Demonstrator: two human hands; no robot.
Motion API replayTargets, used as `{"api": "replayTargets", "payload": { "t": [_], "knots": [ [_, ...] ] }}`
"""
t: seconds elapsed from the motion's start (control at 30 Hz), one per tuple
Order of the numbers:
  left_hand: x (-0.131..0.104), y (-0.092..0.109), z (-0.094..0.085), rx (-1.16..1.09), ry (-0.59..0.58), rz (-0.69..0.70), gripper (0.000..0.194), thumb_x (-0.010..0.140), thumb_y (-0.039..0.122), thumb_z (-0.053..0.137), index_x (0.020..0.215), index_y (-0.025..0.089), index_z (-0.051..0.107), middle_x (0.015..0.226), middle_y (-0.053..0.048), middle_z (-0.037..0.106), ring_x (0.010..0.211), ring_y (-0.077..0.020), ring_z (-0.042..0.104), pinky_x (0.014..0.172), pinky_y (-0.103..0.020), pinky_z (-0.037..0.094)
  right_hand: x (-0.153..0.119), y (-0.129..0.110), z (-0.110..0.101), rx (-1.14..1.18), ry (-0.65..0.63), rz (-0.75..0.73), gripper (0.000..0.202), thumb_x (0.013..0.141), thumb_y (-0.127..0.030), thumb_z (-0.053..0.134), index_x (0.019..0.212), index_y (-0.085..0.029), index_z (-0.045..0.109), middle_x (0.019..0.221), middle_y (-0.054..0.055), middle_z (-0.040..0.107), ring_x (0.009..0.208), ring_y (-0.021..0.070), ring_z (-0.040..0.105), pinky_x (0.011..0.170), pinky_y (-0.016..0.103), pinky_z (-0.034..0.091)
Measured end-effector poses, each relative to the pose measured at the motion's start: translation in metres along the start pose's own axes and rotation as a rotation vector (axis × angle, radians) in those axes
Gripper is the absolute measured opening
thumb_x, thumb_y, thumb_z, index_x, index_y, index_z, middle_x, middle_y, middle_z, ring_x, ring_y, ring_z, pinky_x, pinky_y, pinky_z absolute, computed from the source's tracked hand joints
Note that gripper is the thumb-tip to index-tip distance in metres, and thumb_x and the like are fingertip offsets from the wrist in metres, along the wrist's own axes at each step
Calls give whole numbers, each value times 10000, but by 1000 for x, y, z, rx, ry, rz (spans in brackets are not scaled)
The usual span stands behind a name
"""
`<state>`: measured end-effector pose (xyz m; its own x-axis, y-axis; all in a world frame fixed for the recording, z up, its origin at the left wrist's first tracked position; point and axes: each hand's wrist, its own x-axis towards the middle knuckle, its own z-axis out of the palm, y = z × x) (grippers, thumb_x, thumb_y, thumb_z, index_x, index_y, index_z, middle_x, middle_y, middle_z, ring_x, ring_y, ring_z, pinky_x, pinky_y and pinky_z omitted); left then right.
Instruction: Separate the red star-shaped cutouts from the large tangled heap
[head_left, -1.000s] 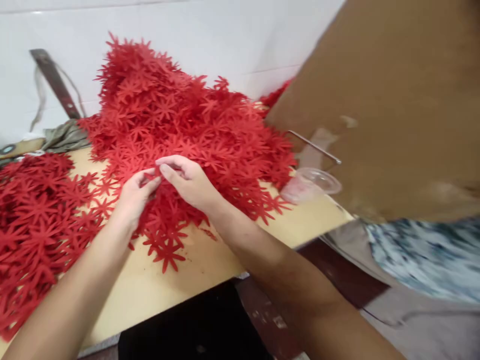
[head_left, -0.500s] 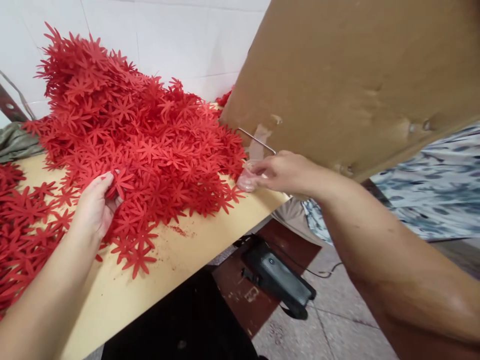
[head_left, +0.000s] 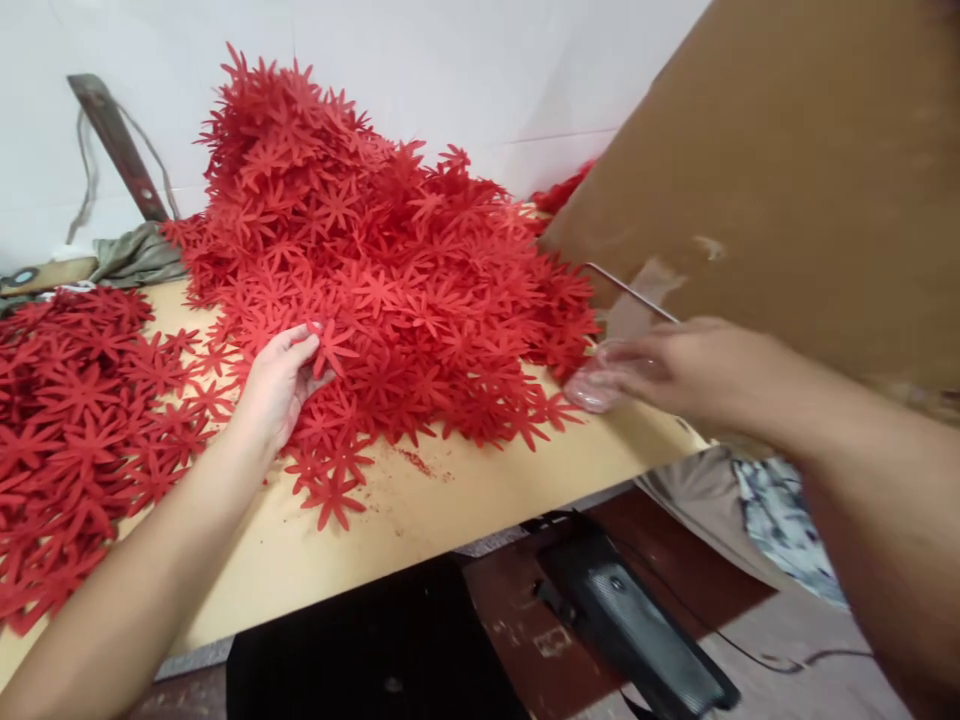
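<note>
fingers [head_left: 302, 350] of left hand [head_left: 274, 385] pinched on red flower [head_left: 331, 349], right hand [head_left: 701, 368] at clear container [head_left: 591, 393], grip and contents unclear

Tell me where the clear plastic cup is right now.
In the head view, the clear plastic cup is right of centre on the table, between the big red pile and the cardboard, at the right hand.

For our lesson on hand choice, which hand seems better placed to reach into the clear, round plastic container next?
Probably the right hand: its fingers are at the container, while the left hand holds a red, flower-shaped cutout farther away.
</note>
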<state>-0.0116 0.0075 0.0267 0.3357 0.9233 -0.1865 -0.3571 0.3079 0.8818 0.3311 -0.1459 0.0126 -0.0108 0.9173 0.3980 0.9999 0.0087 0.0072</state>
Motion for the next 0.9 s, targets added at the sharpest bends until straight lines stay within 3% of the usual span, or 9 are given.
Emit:
{"api": "replayTargets", "payload": {
  "t": [0.07,0.13,0.17,0.27,0.37,0.53,0.63,0.7,0.9],
  "knots": [
    [-1,0,1,6,-34,-5,124,805,66,533,883,124,611,710,24,651,589,-61,596,609,-202,512,12,-27,-20,-163,52,-20,617,861,-680,240,747,-244,661,673,113,638,660,282,602,672,475,495],
    [-3,0,2,9,-53,-12,128,807,63,529,892,124,604,708,20,652,591,-63,598,615,-200,502,29,-70,-32,-122,132,-71,534,889,-594,357,915,-175,687,812,136,693,781,280,642,742,455,537],
    [-4,0,3,11,-56,-16,126,806,64,531,892,125,600,703,21,650,592,-63,599,624,-201,500,38,-95,-32,-36,243,-116,466,878,-540,452,948,-147,690,853,142,707,840,279,647,776,439,548],
    [-10,0,4,9,-73,-30,108,799,86,556,887,134,597,706,26,649,605,-66,602,656,-210,502,67,-165,-10,151,222,-314,441,833,-447,580,1112,-113,653,1070,155,688,997,292,613,902,461,510],
    [-13,0,-1,-20,-110,-20,54,797,163,591,849,151,598,718,32,648,615,-78,606,660,-224,499,90,-204,21,331,159,-280,389,828,-313,589,1158,-111,626,1114,166,657,1037,292,588,918,443,490],
    [-5,3,-13,44,-86,-4,159,816,296,580,895,168,629,786,-8,690,662,-96,621,671,-228,484,110,-203,42,783,226,-50,209,813,-141,500,960,-177,644,989,93,686,943,211,634,895,376,495],
    [1,2,-16,122,-38,61,201,802,297,604,940,160,655,864,-27,700,680,-82,603,631,-197,447,116,-196,46,1093,164,159,73,825,-233,520,846,-190,575,791,39,662,722,160,625,736,322,511],
    [3,0,-16,145,-30,106,219,777,294,641,951,162,665,904,-24,698,699,-78,593,638,-194,437,119,-197,51,1236,106,237,137,832,-327,543,782,-203,516,649,-8,589,578,121,548,620,282,478],
    [2,-6,-12,137,-92,246,266,645,289,771,854,168,660,860,14,685,781,-87,592,773,-209,458,128,-218,67,1396,78,261,368,745,-550,615,711,-199,510,592,-43,500,560,89,457,597,260,426]
  ]
}}
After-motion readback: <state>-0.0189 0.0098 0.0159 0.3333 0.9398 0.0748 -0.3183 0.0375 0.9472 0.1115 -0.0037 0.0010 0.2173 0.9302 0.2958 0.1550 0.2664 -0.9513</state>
